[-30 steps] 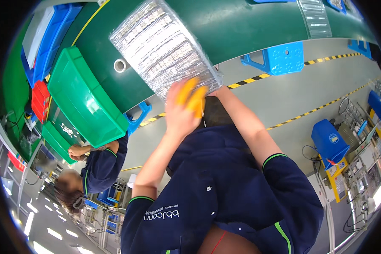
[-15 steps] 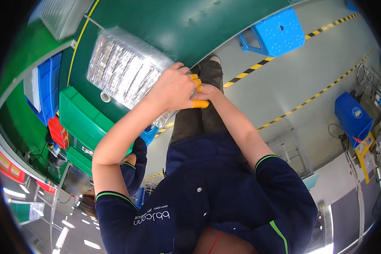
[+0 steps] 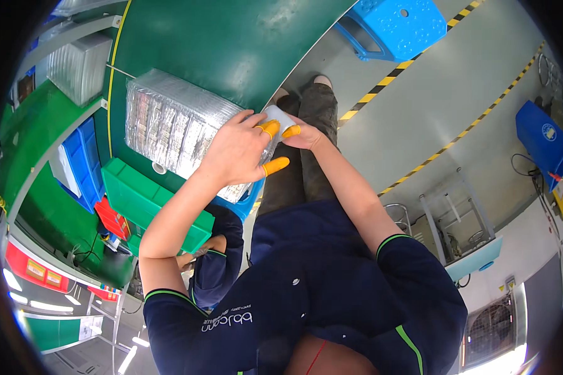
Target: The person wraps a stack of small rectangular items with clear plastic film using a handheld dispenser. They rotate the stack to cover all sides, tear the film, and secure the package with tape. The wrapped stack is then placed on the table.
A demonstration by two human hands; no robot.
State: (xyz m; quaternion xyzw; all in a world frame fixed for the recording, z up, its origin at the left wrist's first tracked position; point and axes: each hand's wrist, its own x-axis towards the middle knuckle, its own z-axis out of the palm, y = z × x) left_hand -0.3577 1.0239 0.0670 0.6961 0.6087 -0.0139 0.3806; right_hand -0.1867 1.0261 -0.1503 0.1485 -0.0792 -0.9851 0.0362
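Observation:
A stack of clear plastic trays (image 3: 178,128), wrapped in shiny film, rests at the edge of the green table. My left hand (image 3: 236,149) lies over its near right corner, fingers apart and thumb stretched out. Yellow finger cots cover that thumb and a finger. Just right of the stack, my right hand (image 3: 303,134) pinches a small whitish, semi-clear piece (image 3: 278,120), its thumb in a yellow cot on top. What kind of thing the piece is does not show clearly. Left fingertips come close to it or touch it.
A green bin (image 3: 137,190) and a white tube end (image 3: 159,167) sit beside the stack. Further left are a blue bin (image 3: 81,159) and a red bin (image 3: 111,217). Another person's sleeve (image 3: 218,265) shows below the green bin. A blue stool (image 3: 400,28) stands on the floor.
My hands, pressed together before, have parted a little, and the whitish piece now shows between them. My left fingers have spread. The whole view has shifted slightly.

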